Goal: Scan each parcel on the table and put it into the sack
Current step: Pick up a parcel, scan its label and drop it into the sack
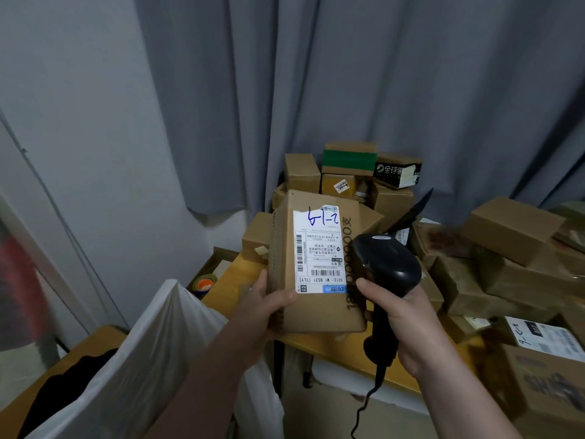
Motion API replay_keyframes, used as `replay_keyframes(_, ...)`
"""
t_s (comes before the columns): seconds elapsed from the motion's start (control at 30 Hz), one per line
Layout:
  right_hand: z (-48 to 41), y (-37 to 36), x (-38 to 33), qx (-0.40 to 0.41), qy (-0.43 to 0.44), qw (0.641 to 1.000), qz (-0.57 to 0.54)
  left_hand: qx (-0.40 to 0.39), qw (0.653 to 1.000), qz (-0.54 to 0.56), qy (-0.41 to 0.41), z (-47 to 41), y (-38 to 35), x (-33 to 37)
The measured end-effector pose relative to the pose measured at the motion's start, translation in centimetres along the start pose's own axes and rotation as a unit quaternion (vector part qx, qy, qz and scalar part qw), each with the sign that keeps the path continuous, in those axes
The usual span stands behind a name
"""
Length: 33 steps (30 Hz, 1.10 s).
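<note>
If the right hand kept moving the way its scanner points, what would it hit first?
Probably the box in the left hand; the scanner in the right hand aims at its label, though depth is unclear.

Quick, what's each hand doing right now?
Left hand: gripping the labelled cardboard parcel.
Right hand: gripping the black barcode scanner.
</note>
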State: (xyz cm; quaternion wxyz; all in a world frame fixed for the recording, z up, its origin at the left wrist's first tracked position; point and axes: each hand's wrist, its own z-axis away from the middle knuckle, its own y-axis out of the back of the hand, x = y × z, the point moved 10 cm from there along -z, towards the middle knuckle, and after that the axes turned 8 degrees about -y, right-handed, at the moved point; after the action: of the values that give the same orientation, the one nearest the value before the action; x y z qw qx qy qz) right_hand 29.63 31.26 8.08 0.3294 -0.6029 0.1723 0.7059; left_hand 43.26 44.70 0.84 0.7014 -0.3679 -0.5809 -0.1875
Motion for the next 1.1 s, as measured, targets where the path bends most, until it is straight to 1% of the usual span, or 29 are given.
replay_keyframes(0.13, 0.7, 0.4, -1.6, 0.006, 0.035, 0.999, 0.042, 0.023, 0.999, 0.037, -0.01, 0.1, 0.0, 0.6)
replay_keyframes(0.2, 1.1, 0.4, -2.0, -0.005, 0.041, 0.997, 0.071, 0.041, 0.998, 0.044, -0.019, 0.1, 0.5, 0.9)
replay_keyframes(0.37, 1.8, -1.6, -1.3, -0.105, 0.001, 0.987, 0.119, 0.05, 0.997, 0.041, -0.048, 0.2, 1.4, 1.6)
replay_keyframes(0.47, 2.0, -2.7, -0.7, -0.137, -0.022, 0.981, 0.133, 0.048, 0.997, 0.049, -0.047, 0.4, 1.8, 1.7)
replay_keyframes(0.87, 1.5, -4.1, -0.8, -0.145, -0.062, 0.979, 0.131, 0.08, 0.992, 0.084, -0.054, 0.5, 4.2, 2.3)
replay_keyframes(1.1, 0.8, -5.0, -0.7, -0.152, -0.07, 0.977, 0.133, 0.101, 0.99, 0.071, -0.063, 0.3, 5.9, 2.5)
